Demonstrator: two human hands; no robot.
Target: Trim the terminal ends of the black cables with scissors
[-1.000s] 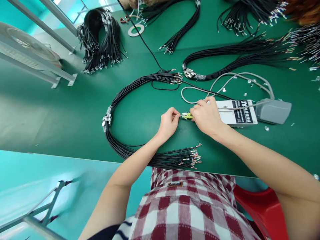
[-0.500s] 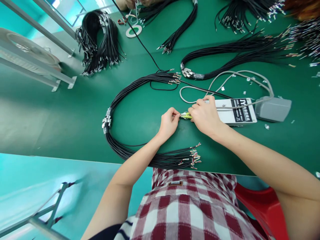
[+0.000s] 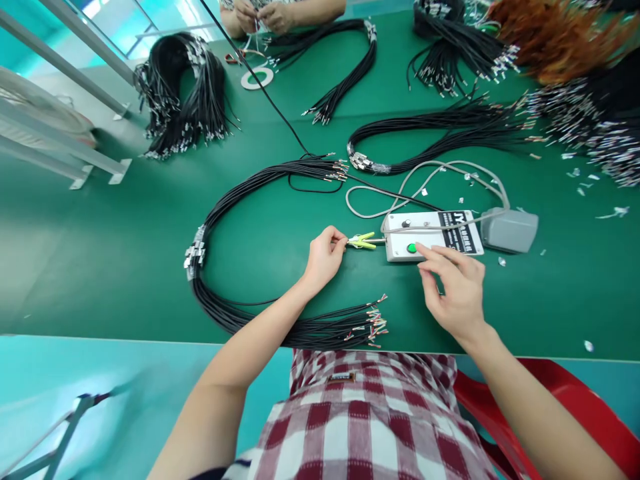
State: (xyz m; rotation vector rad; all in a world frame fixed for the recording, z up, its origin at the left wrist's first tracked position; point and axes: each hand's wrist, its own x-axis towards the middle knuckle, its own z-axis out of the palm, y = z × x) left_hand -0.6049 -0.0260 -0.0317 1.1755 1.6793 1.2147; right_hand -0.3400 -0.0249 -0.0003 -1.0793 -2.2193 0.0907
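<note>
My left hand (image 3: 324, 257) pinches the end of a thin black wire at a small yellow-green clip (image 3: 362, 241) on the green table (image 3: 125, 253). The clip is wired to a white test box (image 3: 431, 235) with a green button (image 3: 411, 248). My right hand (image 3: 455, 287) hovers over the table just below the box, fingers apart, with its fingertip at the green button. A large C-shaped bundle of black wires (image 3: 225, 220) with bare tips curves around my left arm.
A grey foot pedal (image 3: 509, 229) with a grey cord lies right of the box. More black wire bundles (image 3: 185, 93) cover the far table. Another person's hands (image 3: 265, 15) work at the far edge. A red chair (image 3: 525, 400) is under me.
My right hand has let go of the clip area and moved down and right to the box's green button. The view has shifted, uncovering the box. My left hand stays at the clip.
</note>
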